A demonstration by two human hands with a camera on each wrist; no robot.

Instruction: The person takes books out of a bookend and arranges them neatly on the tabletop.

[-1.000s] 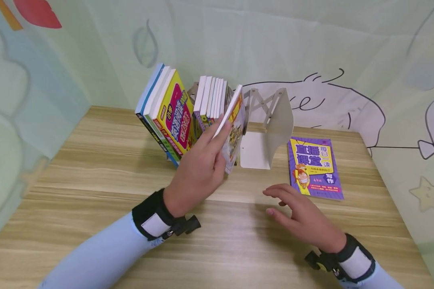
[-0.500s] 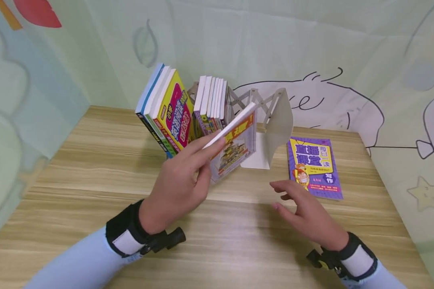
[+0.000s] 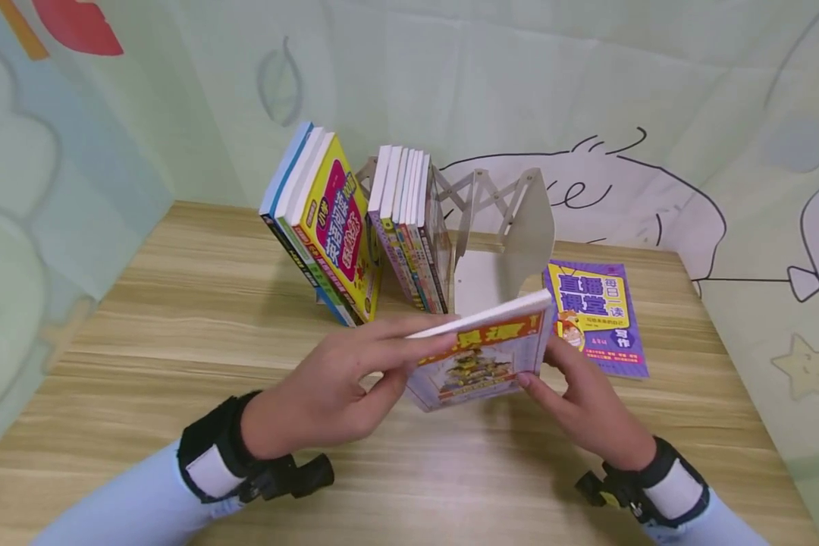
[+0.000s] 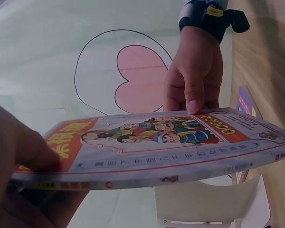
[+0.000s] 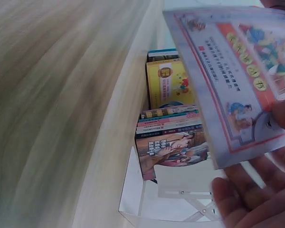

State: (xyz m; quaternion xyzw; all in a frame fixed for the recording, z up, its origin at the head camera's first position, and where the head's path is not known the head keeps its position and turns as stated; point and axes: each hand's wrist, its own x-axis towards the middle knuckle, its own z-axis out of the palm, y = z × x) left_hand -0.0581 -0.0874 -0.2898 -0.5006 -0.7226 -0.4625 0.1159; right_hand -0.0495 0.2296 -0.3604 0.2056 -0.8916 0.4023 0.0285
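A thin picture-covered book [image 3: 481, 362] is held tilted above the table, in front of the rack. My left hand [image 3: 327, 390] grips its left end, thumb on the illustrated cover. At the opposite edge my right hand [image 3: 590, 409] pinches the book, with the thumb on the cover and fingers behind it. The left wrist view shows the book [image 4: 156, 147] from its spine side, stretched between both hands. In the right wrist view part of the cover [image 5: 228, 80] appears, with the right hand [image 5: 261, 194] at its edge.
Behind stands an expandable metal book rack [image 3: 531, 227]. Several slim books [image 3: 409, 235] stand in one section; taller books [image 3: 334, 235] lean in the left one. A purple-and-yellow book [image 3: 607, 334] lies flat on the wooden table [image 3: 177, 303], right of the rack. A printed cloth backdrop [image 3: 382, 76] rises behind.
The left hand has drawn the book out from beside the slim books, toward the front and right, turning its cover toward me. The right hand has taken hold of its right edge.
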